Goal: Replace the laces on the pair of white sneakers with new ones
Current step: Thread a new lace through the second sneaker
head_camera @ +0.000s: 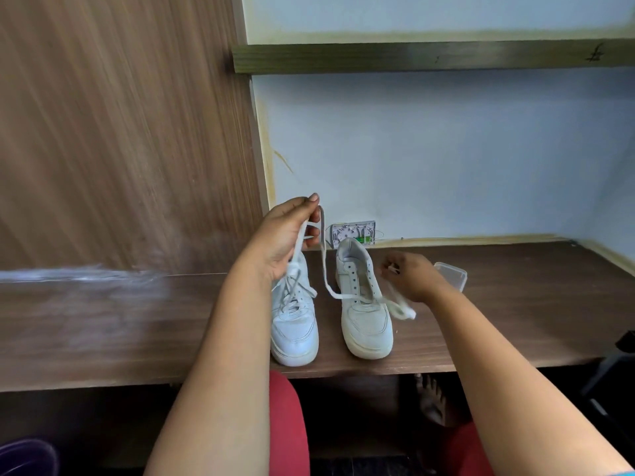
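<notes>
Left hand (285, 231): raised above the left sneaker (294, 314), thumb and fingers pinching one run of a white lace (323, 266). Lace drops from the pinch toward 5 o'clock, then crosses the lowest eyelets of the right sneaker (366, 304).

Right hand (410, 274): low, at 3 o'clock of the right sneaker, fingers curled around the lace's other end; slack hangs in a loop below the palm, resting near the shoe's outer side. Fingertip contact partly hidden, but the hold looks like a pinch.

Key relation: right sneaker sits between the two hands, long axis running 12 to 6, toe at 6, nearest the person. Upper eyelets open and bare. Right hand is nearer to them.

Left sneaker: already laced, just beside its mate, parallel, toe at 6.

Judgement: bottom row threaded; the next crossing wants both ends evened first.

Outward: wooden desk (137, 324) under the shoes; clear plastic container (452, 274) at 3 o'clock of the right hand.
</notes>
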`<act>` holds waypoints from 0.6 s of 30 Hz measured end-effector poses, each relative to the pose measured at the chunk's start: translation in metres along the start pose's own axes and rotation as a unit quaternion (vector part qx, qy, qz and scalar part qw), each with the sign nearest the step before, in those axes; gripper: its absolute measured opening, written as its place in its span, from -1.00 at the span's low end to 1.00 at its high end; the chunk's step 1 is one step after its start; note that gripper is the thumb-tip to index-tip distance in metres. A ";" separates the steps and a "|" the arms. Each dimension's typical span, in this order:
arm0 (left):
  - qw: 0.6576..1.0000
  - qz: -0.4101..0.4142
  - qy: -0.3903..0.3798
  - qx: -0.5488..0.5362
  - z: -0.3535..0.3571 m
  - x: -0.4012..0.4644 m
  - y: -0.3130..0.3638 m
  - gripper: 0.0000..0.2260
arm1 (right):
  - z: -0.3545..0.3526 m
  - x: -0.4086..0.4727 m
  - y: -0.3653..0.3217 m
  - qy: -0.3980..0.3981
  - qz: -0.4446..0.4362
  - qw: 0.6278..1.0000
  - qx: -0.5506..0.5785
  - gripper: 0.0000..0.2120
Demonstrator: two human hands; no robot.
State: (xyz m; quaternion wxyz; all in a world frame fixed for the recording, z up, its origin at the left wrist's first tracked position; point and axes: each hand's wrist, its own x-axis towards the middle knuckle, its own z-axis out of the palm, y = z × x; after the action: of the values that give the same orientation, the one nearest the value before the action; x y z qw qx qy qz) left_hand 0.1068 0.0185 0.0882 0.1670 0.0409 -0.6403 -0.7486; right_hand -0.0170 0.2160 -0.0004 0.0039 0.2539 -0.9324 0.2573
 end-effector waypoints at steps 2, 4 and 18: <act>1.000 0.007 -0.015 -0.014 0.002 0.000 0.001 -0.80 | -0.002 0.005 0.003 0.031 0.001 0.999 0.016 -0.78; 0.998 0.026 -0.033 0.040 0.003 0.001 0.000 -0.79 | -0.008 0.006 0.004 0.004 0.007 1.000 0.002 -0.66; 0.948 -0.056 -0.075 0.304 0.018 0.025 -0.064 -0.71 | -0.023 0.017 0.030 0.171 0.129 0.953 0.216 -0.81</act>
State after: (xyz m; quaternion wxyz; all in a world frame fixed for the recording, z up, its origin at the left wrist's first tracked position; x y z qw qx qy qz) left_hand 0.0658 0.0357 0.0325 0.0559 0.0689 -0.8447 -0.5278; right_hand -0.0491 0.2418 0.0078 0.0746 0.0787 -0.8646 0.4906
